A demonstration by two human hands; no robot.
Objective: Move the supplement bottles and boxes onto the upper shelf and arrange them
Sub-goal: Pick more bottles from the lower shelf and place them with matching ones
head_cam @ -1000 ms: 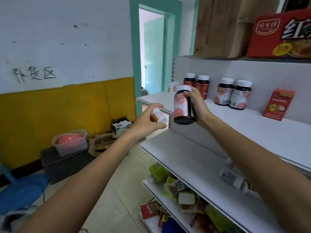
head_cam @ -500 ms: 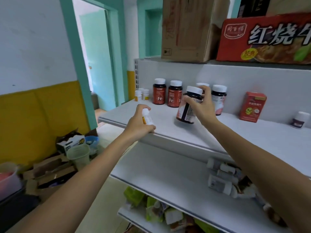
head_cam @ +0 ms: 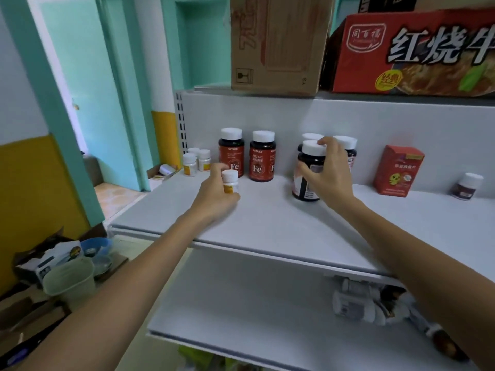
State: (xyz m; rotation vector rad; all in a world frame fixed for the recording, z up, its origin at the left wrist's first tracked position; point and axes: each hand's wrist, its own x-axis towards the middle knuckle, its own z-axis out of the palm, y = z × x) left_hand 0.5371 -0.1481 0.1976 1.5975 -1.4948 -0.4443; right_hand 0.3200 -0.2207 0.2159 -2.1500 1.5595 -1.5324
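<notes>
both grips setting bottles onto the upper shelf, like beside like

nearest, the lower shelf [head_cam: 241, 303] carries a heap of bottles [head_cam: 356, 303] lying on their sides under the right forearm, so the task looks only part done. both forearms reach out across the front edge of the upper shelf [head_cam: 267, 226]. the left grip [head_cam: 214, 199] curls round a small white bottle [head_cam: 230, 180], held upright low over the shelf, probably bound for the three small white bottles [head_cam: 197, 162] at the far left. the right grip [head_cam: 329, 178] pinches the dark bottle [head_cam: 308, 178], fingertips on its cap and thumb on its side, just in front of two matching dark bottles [head_cam: 347, 145]. the back row also holds two fe bottles [head_cam: 231, 152] and a red box [head_cam: 397, 170].
</notes>
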